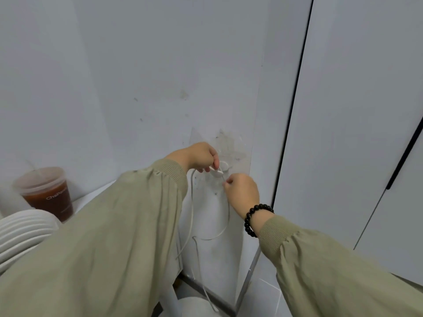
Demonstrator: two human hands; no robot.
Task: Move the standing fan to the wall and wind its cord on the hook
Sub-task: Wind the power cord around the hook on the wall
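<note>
A white hook [223, 167] is stuck low on the grey wall on a clear adhesive patch. My left hand [201, 157] pinches the white cord [191, 209] right at the hook. Just below and to the right, my right hand [242, 193] pinches another stretch of the same cord. A loop of cord hangs beneath the hook, and a strand drops to the floor. The fan's white ribbed head [23, 229] shows at the left edge and its round base [194, 306] at the bottom; my left sleeve hides the pole.
A plastic cup of brown drink [48, 193] with a straw stands on a white ledge at the left. White cabinet doors [343, 133] with dark gaps fill the right side. Pale floor tiles [263, 298] lie below.
</note>
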